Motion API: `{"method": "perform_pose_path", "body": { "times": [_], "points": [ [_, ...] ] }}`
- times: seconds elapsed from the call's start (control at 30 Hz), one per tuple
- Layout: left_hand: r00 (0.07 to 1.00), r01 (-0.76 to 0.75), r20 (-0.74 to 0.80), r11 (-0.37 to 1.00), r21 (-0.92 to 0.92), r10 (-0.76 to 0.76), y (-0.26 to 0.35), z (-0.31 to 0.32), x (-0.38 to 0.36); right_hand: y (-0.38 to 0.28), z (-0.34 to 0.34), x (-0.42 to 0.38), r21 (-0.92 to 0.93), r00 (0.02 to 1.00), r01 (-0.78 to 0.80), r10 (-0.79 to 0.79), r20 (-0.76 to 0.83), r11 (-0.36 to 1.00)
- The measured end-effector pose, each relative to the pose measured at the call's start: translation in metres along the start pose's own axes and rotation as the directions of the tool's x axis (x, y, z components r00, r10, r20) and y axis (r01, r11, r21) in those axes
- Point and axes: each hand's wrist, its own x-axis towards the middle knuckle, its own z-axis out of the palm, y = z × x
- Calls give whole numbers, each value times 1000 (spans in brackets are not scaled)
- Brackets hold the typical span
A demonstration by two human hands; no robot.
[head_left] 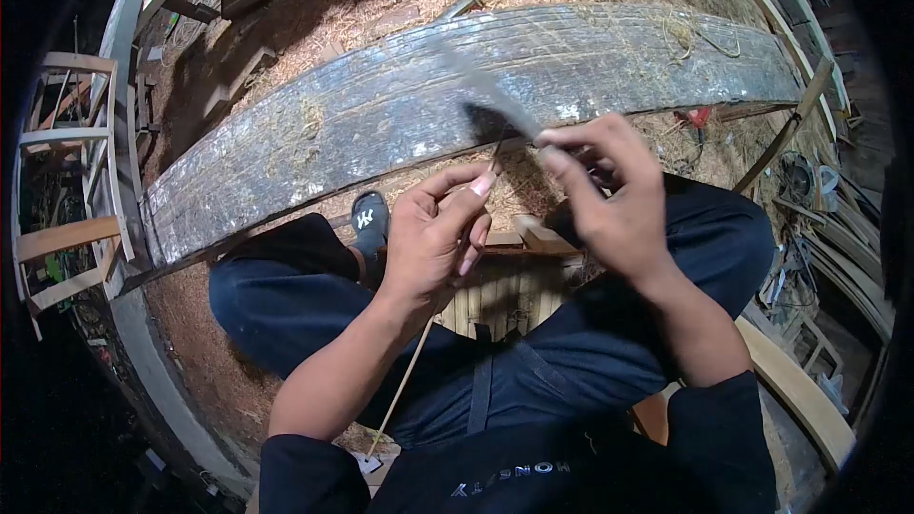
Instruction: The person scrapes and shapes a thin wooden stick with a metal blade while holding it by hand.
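My left hand (440, 226) pinches a thin light strip (411, 367), which runs down from the fist toward my lap; a short dark tip shows above the fingertips. In my right hand (612, 192) is a long grey blade-like tool (500, 100), blurred by motion, pointing up and to the left. Its lower end is hidden in the fingers. The two hands are apart, above my lap, near the close edge of a worn wooden plank (381, 105).
Wood shavings (219, 328) cover the ground. A slatted wooden frame (76, 136) stands at the left. Curved wooden pieces (795, 385) lie at the right. My sandalled foot (370, 219) rests beside the plank, and a bamboo seat (495, 304) shows between my legs.
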Motion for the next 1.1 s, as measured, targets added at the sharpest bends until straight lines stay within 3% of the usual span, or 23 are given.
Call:
{"method": "perform_pose_path", "body": {
  "times": [0.03, 0.07, 0.13, 0.17, 0.2, 0.27, 0.3, 0.4, 0.47, 0.57, 0.6, 0.67, 0.8, 0.87, 0.93, 1.0, 1.1],
  "points": [
    [1000, -4, -4, 1000, -7, 4, 2, 0, -1, -4, -6, 2, 204, 960, -280, 274, 58, 938],
    [1000, 11, 6, 1000, 10, -11, 6, 1, -3, -8, -12, 4, 371, 844, -532, 509, 167, 761],
    [1000, 23, 17, 1000, 21, -24, 7, 2, -3, -8, -18, 10, 577, 768, -606, 591, 246, 547],
    [1000, 24, 1, 999, 36, -24, 5, 2, -2, 4, -22, 8, 576, 741, -652, 575, 346, 493],
    [1000, 25, -14, 998, 53, -24, 5, 2, -1, 2, -23, 9, 575, 743, -651, 573, 346, 496],
    [1000, 24, -19, 997, 70, -23, 5, 2, -1, -5, -26, 10, 652, 602, -734, 623, 499, 188],
    [999, 26, -25, 996, 88, -24, 5, 2, -1, -3, -27, 7, 691, 590, -720, 574, 568, 56],
    [999, 33, -43, 991, 127, -28, 8, 4, -2, -8, -29, 3, 729, 651, -684, 433, 624, -24],
    [998, 39, -54, 989, 144, -32, 7, 6, -1, -7, -33, -1, 702, 628, -712, 434, 646, -16],
    [998, 44, -57, 987, 157, -36, 7, 6, 0, -5, -31, -7, 665, 640, -733, 472, 606, 140],
    [998, 42, -49, 988, 150, -35, 7, 7, 0, -3, -29, -9, 667, 640, -733, 472, 606, 137],
    [999, 49, -14, 986, 160, -47, 8, 4, 0, 2, -26, -13, 611, 669, -740, 401, 625, 282],
    [999, 39, 24, 968, 248, -46, 4, -3, 4, -5, -26, -6, 408, 556, -813, 345, 756, 415],
    [998, 49, 24, 958, 284, -58, 4, -7, 5, -1, -14, -10, 403, 557, -815, 369, 744, 417],
    [997, 61, 25, 945, 320, -73, 5, -7, 6, -5, -9, -8, 346, 479, -868, 415, 774, 357],
    [1000, -26, 5, 964, 264, 26, 6, -5, 5, -1, -6, -6, 363, 483, -866, 389, 785, 343],
    [998, -42, -26, 954, 296, 52, 1, -10, 8, 1, -2, -2, 359, 444, -878, 256, 859, 317]
  ]
}}
